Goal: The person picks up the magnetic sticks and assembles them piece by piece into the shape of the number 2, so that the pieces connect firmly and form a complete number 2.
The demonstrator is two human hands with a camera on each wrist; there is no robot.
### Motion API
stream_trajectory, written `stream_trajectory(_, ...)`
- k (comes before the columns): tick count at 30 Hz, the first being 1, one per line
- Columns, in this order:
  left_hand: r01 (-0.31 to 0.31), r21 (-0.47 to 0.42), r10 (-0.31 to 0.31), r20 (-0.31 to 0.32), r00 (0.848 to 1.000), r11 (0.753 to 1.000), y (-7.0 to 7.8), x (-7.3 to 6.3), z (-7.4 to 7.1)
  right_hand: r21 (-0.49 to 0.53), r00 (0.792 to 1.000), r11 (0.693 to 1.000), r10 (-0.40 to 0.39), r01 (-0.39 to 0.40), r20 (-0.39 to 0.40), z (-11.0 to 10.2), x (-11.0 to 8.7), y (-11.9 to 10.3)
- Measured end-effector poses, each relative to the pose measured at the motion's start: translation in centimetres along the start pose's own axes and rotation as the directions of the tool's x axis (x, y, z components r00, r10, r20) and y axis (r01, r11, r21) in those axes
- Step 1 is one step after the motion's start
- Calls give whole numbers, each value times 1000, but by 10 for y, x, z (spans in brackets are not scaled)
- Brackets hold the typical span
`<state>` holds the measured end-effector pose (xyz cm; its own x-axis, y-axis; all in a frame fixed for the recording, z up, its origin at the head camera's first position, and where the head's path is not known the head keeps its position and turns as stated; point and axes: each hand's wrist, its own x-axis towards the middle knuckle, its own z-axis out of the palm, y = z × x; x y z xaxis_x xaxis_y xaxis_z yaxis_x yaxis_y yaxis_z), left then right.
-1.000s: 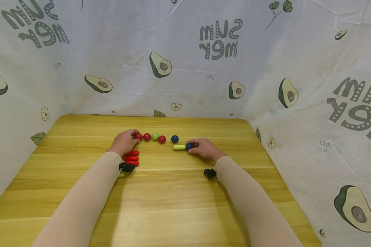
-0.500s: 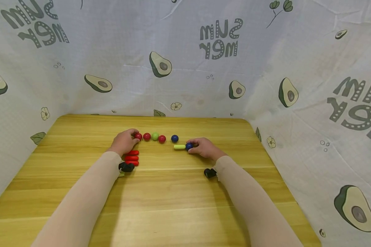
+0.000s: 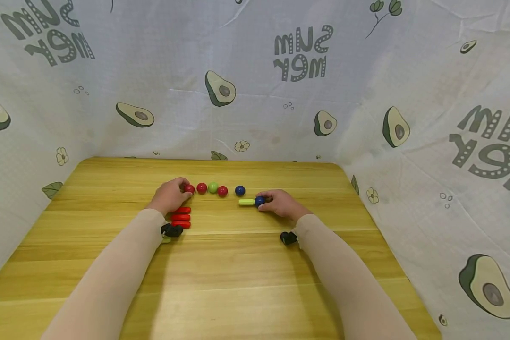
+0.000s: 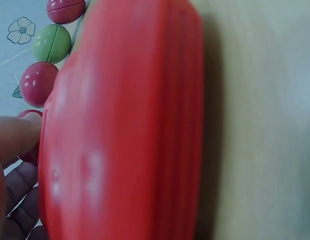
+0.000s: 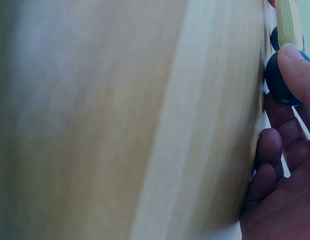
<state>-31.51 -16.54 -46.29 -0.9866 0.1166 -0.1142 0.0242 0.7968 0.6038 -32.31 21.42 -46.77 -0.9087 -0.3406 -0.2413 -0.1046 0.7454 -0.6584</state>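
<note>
In the head view my left hand [image 3: 168,196] pinches a shiny red ball [image 3: 190,189] at the left end of a row. In the left wrist view, thumb and fingers close around that ball, mostly covering it. My right hand [image 3: 283,204] pinches a dark blue ball [image 3: 260,201] between thumb and fingers. From this ball's left side a ridged yellow-green stick [image 3: 246,202] extends along the table. Under my left wrist lie three red sticks [image 3: 182,217]; a large red one [image 4: 119,120] fills the left wrist view. A yellow-green piece [image 3: 166,240] is partly hidden by the left wrist camera.
Between the hands, the row continues with a red ball [image 3: 201,188], a green ball [image 3: 213,187], another red ball [image 3: 222,191] and a blue ball [image 3: 240,191]. The wooden table [image 3: 229,283] meets a printed cloth [image 3: 263,118] behind and at the sides.
My left hand has shifted very slightly left with the red ball, widening the small gap to its neighbour. The right hand and its blue ball stay in place.
</note>
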Motion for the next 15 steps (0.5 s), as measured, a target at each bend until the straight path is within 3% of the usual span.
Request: stream_trajectory(15, -67, -54, 69, 26, 997, 996, 9, -13, -1, -5, 1000, 1000, -11, 11, 1, 0, -1, -3)
